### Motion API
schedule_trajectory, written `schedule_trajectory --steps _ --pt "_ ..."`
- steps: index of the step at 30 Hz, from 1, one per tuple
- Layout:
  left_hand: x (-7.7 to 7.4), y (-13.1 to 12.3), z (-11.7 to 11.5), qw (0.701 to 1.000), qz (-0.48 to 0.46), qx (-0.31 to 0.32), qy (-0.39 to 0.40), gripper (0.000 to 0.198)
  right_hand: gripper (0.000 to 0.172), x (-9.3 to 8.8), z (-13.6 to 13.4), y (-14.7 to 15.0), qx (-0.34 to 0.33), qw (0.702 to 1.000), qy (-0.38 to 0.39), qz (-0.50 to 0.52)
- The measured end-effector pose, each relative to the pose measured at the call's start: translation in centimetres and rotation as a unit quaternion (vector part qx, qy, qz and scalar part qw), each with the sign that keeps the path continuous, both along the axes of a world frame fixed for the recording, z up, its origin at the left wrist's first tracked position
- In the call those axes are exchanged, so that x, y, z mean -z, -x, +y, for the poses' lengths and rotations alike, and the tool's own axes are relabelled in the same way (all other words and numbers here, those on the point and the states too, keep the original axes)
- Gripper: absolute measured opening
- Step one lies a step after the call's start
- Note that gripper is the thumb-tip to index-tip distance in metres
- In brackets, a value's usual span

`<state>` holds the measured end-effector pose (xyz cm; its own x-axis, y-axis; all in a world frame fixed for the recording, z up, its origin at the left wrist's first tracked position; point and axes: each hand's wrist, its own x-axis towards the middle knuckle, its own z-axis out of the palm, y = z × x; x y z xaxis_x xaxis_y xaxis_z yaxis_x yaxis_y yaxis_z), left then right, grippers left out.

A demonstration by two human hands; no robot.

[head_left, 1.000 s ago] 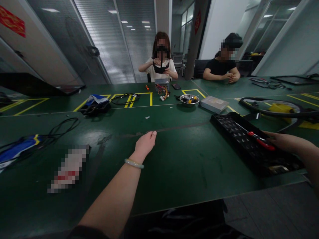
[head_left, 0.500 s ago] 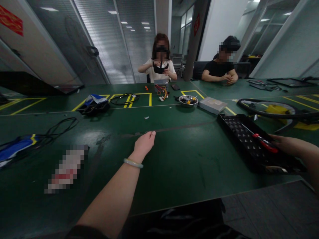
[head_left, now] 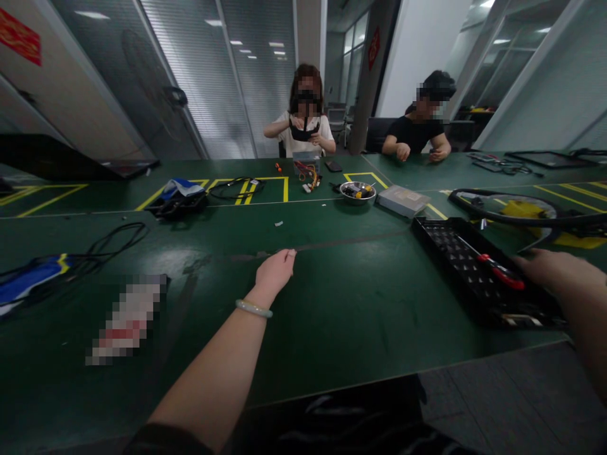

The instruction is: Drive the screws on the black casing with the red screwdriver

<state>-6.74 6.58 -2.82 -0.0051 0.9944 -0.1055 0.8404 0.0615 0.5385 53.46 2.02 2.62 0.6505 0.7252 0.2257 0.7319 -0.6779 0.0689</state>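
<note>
My left hand (head_left: 275, 272), a pale green bangle on its wrist, rests over the green table with its fingers pressed together; whether they pinch something small I cannot make out. At the right, my right hand (head_left: 559, 272) is over the far-right side of a black open tray (head_left: 455, 272). Motion smears it and its fingertips are partly hidden, so I cannot tell what it grips. Inside the tray lies a screwdriver (head_left: 502, 273) with a red and black handle, close to that hand. A small white scrap (head_left: 278, 224) lies beyond my left hand.
A metal bowl (head_left: 357, 193) of small parts and a grey box (head_left: 404, 201) stand beyond the tray. A curved black frame (head_left: 521, 218) lies far right. Blue-and-white items with cables (head_left: 33, 281) and a pixelated flat packet (head_left: 130, 319) are left. Two people sit across the table.
My right hand has shifted slightly up and left at the tray's side. My left hand stays in place. The co-worker at the right has moved their hands apart.
</note>
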Motion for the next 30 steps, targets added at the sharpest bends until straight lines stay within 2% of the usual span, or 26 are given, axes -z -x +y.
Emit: schedule_trajectory --steps 1,2,5,7,10,15,18,20,22,25,30 --pt "0.0 0.0 0.0 1.000 -0.003 0.000 -0.002 0.049 0.055 -0.7 0.0 1.3 0.025 0.999 0.011 0.028" --pt "0.1 0.1 0.0 1.000 -0.007 0.000 -0.004 0.047 0.058 -1.4 -0.1 2.9 0.017 0.999 -0.011 0.031" --pt "0.5 0.2 0.1 1.000 -0.022 0.000 -0.010 0.042 0.054 -3.0 -0.5 9.8 -0.090 0.988 -0.107 0.058" --pt "0.8 0.4 0.2 0.999 -0.035 -0.001 -0.014 0.041 0.049 -3.1 -0.5 15.0 -0.167 0.949 -0.184 0.194" --pt "1.1 0.5 0.4 0.998 -0.058 -0.001 -0.026 0.043 0.044 -1.8 0.7 21.9 -0.261 0.901 -0.179 0.297" --pt "0.9 -0.1 0.2 0.992 -0.103 0.028 -0.067 0.045 0.054 1.4 4.1 30.7 -0.376 0.805 -0.141 0.437" --pt "0.4 -1.0 -0.4 0.987 -0.119 0.060 -0.088 0.043 0.049 2.5 4.0 35.2 -0.458 0.744 -0.102 0.476" --pt "0.2 -1.6 -0.9 0.980 -0.128 0.101 -0.110 0.041 0.044 3.0 2.8 37.4 -0.510 0.707 -0.071 0.484" --pt "0.2 -2.0 -1.4 0.975 -0.125 0.135 -0.122 0.038 0.036 3.5 1.5 38.6 -0.547 0.689 -0.044 0.473" --pt "0.1 -2.5 -1.8 0.971 -0.115 0.176 -0.116 0.035 0.026 3.9 0.5 38.6 -0.585 0.686 -0.024 0.432" --pt "-0.1 -3.2 -2.2 0.962 -0.118 0.226 -0.101 0.034 0.016 3.8 0.8 37.3 -0.609 0.663 0.005 0.434"
